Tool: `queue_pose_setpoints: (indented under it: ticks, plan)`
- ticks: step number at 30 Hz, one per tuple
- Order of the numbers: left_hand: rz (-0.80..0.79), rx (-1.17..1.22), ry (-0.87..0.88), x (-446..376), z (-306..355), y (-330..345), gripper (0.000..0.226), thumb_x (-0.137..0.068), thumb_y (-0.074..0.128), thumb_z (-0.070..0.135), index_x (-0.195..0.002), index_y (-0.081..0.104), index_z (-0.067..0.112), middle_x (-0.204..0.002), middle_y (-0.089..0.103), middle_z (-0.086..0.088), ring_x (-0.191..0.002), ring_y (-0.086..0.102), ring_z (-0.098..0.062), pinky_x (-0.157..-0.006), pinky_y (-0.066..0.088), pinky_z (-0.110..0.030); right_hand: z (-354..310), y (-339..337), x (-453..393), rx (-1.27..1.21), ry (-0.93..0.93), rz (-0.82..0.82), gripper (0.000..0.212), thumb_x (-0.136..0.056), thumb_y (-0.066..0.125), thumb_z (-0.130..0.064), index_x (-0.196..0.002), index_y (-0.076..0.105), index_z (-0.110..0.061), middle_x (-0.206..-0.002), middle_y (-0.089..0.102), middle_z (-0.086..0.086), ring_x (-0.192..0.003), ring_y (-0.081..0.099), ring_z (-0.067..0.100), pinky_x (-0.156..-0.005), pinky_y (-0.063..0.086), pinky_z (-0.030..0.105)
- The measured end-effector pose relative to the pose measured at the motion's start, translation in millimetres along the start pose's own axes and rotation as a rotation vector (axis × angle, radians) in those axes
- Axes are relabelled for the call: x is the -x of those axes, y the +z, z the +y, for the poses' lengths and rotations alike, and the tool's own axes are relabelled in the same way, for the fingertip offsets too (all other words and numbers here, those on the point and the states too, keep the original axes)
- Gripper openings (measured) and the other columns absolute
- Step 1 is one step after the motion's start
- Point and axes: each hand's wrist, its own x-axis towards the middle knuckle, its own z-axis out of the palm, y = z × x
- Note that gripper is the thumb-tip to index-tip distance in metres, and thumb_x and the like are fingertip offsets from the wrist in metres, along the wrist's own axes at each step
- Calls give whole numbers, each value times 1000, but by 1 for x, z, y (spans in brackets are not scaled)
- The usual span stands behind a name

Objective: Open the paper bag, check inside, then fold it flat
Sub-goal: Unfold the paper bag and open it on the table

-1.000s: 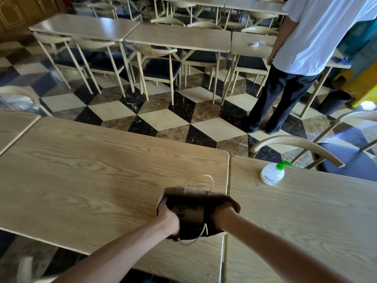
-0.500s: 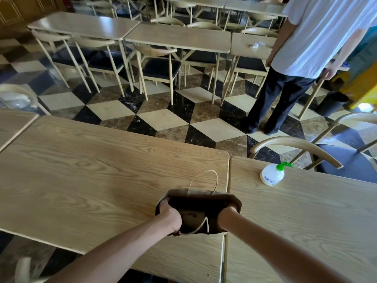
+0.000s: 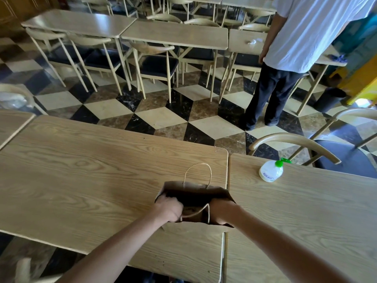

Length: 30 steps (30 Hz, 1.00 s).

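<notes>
A brown paper bag (image 3: pixel 195 190) with twine handles stands upright on the wooden table (image 3: pixel 85 176), near the seam with the table to the right. Its mouth is spread open toward me and the inside is dark. My left hand (image 3: pixel 170 208) grips the bag's left rim, fingers curled inside. My right hand (image 3: pixel 221 211) grips the right rim, fingers hidden inside the bag. The far handle stands up above the rim; the near handle droops into the opening between my hands.
A white pump bottle with a green top (image 3: pixel 271 171) lies on the right table (image 3: pixel 306 211). A curved-back chair (image 3: pixel 293 142) stands behind that table. A person in a white shirt (image 3: pixel 306 31) stands on the checkered floor beyond, among rows of tables and chairs.
The bag has been pulled wider open and stands more upright. The far handle has risen. My hands have shifted slightly apart on the rim.
</notes>
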Motion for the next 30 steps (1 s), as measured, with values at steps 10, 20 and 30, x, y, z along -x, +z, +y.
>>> queue_pose_setpoints:
  ticks: [10, 20, 30]
  plan:
    - [568, 343, 151, 31, -15, -20, 23, -93, 55, 36, -88, 72, 23, -80, 64, 5, -66, 60, -12, -54, 42, -26, 19, -29, 37, -596, -19, 330, 21, -85, 64, -32, -106, 65, -34, -83, 67, -10, -72, 64, 9, -62, 52, 26]
    - [557, 429, -102, 42, -29, -2, 40, -87, 57, 39, -126, 57, 32, -102, 49, 7, -75, 57, -11, -59, 46, -25, 18, -2, 59, -392, 308, 536, 27, -83, 48, -40, -96, 67, -25, -100, 49, -5, -95, 55, 15, -56, 41, 28]
    - [341, 365, -104, 35, -37, 22, 114, -72, 75, 51, -153, -2, 29, -123, 52, -7, -97, 61, -23, -64, 50, -31, 10, 2, 63, -390, 491, 483, 43, -76, 63, -55, -113, 51, -36, -102, 43, -2, -103, 52, 21, -81, 49, 39]
